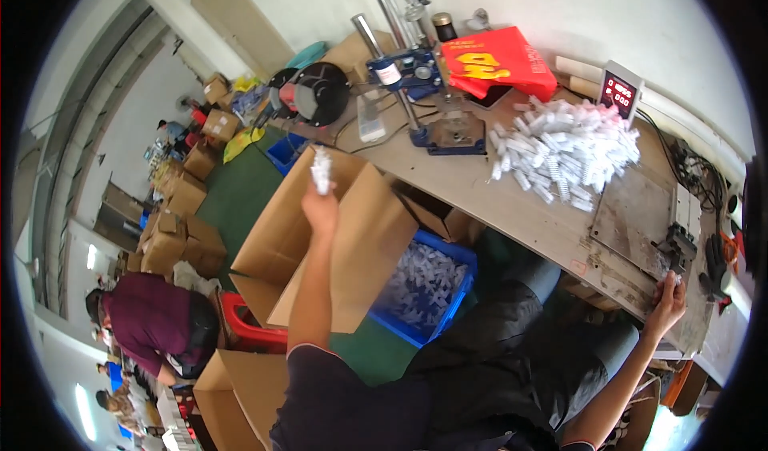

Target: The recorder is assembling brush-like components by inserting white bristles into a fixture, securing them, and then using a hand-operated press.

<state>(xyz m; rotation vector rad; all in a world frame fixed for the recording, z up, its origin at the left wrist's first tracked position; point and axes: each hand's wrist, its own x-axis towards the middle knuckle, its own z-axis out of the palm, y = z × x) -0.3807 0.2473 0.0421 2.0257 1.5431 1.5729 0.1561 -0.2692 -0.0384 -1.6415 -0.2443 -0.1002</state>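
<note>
My left hand (321, 209) is raised over a large open cardboard box (374, 227), closed around a bunch of whitish translucent plastic pieces (321, 169) that stick up from the fist. At the right end of the bench, my right hand (668, 305) has its fingers pinched together beside a small metal fixture (682, 231). A pale bit shows at those fingertips, too small to name. A heap of similar ribbed translucent plastic pieces (564, 147) lies on the bench. More such pieces fill a blue crate (472, 279) below the bench edge.
On the bench (504, 211) stand a blue press stand (448, 135), a red bag (498, 63) and a display box with red digits (620, 89). A red plastic stool (248, 323) and another open carton (240, 395) are at left, near a bent-over person (160, 319).
</note>
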